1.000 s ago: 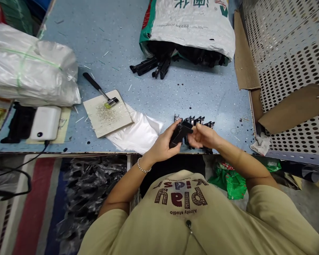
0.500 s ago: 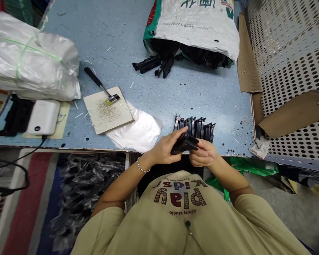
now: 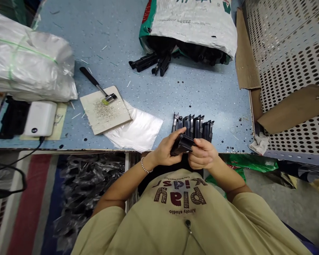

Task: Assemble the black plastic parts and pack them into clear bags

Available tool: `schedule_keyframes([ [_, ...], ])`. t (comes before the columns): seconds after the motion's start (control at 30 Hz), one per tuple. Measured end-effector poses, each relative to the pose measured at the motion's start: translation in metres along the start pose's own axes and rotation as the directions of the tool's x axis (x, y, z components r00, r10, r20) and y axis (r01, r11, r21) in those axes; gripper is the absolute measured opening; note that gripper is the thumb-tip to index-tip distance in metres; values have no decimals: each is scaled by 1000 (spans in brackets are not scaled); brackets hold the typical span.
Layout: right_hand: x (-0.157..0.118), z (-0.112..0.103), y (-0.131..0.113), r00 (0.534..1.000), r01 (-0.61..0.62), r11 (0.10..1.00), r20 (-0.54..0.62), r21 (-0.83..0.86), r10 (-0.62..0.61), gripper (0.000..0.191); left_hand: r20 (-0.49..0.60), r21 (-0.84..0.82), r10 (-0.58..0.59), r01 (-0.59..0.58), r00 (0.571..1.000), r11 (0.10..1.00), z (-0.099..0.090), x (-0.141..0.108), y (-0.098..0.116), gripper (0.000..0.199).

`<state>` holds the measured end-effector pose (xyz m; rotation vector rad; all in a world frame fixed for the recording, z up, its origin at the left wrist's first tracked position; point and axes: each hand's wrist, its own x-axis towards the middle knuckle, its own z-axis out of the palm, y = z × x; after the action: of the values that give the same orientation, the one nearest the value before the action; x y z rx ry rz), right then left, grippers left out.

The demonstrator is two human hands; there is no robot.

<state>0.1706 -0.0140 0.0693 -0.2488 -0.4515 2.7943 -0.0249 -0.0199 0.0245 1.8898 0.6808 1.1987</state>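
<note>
A black plastic part [image 3: 183,143] is held between my two hands at the table's front edge. My left hand [image 3: 168,148] wraps round its left side, thumb on top. The fingers of my right hand [image 3: 203,154] pinch its right end. Just beyond the hands, several similar black parts [image 3: 199,126] stand side by side in a row on the blue table [image 3: 212,94]. Left of them lies a stack of thin clear plastic bags [image 3: 146,129], partly under a pale board [image 3: 103,113].
A hammer [image 3: 95,83] rests on the board. At the back, a white and green sack [image 3: 191,26] spills black parts. Wrapped plastic [image 3: 29,60] and a white power bank [image 3: 41,118] sit at left. A perforated metal panel [image 3: 287,53] and cardboard [image 3: 295,108] border the right side.
The black part in my hands has tilted slightly, and my right fingers have shifted on its end. The view has moved a little, so the table items appear slightly shifted.
</note>
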Motion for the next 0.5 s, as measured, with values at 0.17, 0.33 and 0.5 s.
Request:
schedule_keyframes([
  [0.17, -10, 19, -16, 973, -12, 821, -195, -570, -122, 58, 121, -42, -58, 64, 991, 997, -14, 1, 12, 90],
  [0.33, -17, 20, -31, 910, -265, -194, -179, -945, -373, 49, 237, 8, -277, 283, 931, 959, -24, -1, 22, 80],
  [0.5, -11, -11, -38, 850, -418, -433, -175, -799, -496, 48, 155, 263, -501, 453, 852, 852, -21, -1, 26, 83],
])
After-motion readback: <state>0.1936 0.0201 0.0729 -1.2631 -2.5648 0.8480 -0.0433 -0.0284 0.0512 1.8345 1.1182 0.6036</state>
